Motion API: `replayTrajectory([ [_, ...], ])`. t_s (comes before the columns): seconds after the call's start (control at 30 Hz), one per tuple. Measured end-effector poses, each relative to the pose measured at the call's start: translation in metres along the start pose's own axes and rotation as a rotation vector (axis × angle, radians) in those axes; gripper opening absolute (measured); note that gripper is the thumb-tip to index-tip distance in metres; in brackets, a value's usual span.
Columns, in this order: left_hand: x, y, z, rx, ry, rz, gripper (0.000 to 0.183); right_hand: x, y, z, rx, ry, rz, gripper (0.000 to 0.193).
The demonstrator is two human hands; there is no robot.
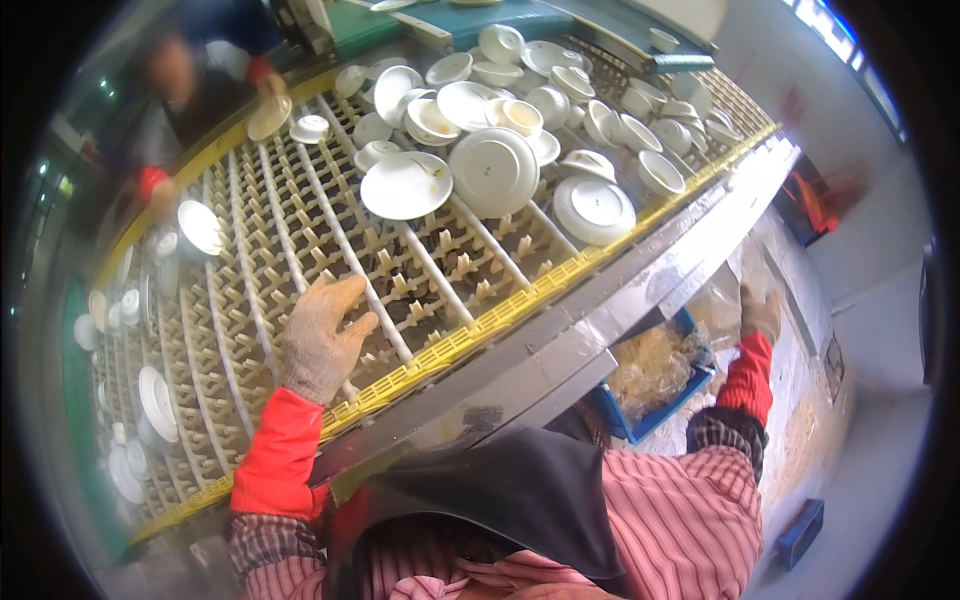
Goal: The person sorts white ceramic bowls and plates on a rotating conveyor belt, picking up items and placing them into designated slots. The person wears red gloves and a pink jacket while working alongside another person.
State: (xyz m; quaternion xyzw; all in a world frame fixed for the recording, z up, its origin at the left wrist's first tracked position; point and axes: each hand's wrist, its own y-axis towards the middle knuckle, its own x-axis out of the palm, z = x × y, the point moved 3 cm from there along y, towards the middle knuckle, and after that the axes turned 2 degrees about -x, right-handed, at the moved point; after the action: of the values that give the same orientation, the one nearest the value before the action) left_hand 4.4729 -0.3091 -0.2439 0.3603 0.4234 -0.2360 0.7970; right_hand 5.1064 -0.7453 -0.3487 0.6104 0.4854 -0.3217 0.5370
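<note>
My left hand (325,335), in a tan glove under a red sleeve cover, hovers over the near part of the conveyor belt (430,365). Its fingers are curved and apart, with nothing in them. Beyond it lie a white oval plate (406,186) with food scraps and an upturned round plate (494,172). Out to the right, my right hand (761,313), also gloved, reaches low beside a blue crate (630,432) of crumpled clear plastic film (655,370). Its fingers look spread, slightly blurred, and I see nothing gripped.
White bowls (465,105) and plates pile up at the belt's far side. More dishes (157,403) stand between its pegs at left. A co-worker's hand (272,88) touches a dish across the belt. A metal ledge (540,375) borders my side. A small blue box (800,535) sits at lower right.
</note>
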Motion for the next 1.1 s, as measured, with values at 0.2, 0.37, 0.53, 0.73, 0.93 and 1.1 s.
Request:
replayTrajectory([
  [0.2,0.029,0.090,0.017,0.142,0.542,-0.154,0.075,-0.028,-0.005,-0.067,-0.322,0.267,0.257,0.059],
  [0.37,0.113,0.178,-0.022,0.007,0.879,-0.393,0.052,-0.035,-0.055,-0.278,-0.630,1.322,-0.423,0.051],
  [0.53,0.139,0.177,-0.083,0.060,0.926,-0.090,0.050,-0.037,-0.150,-0.454,-0.726,0.988,-0.797,0.067],
  [0.73,0.050,0.106,-0.049,-0.035,0.284,0.192,0.028,0.034,-0.153,-0.500,-0.398,1.263,-0.882,0.065],
  [0.93,-0.088,-0.010,-0.072,-0.558,0.371,0.199,0.030,-0.034,-0.166,-0.491,-0.722,1.264,-0.771,0.043],
  [1.1,-0.162,-0.127,-0.145,-1.214,0.299,0.358,0.033,-0.095,-0.187,-0.500,-0.921,1.336,-0.706,0.048],
])
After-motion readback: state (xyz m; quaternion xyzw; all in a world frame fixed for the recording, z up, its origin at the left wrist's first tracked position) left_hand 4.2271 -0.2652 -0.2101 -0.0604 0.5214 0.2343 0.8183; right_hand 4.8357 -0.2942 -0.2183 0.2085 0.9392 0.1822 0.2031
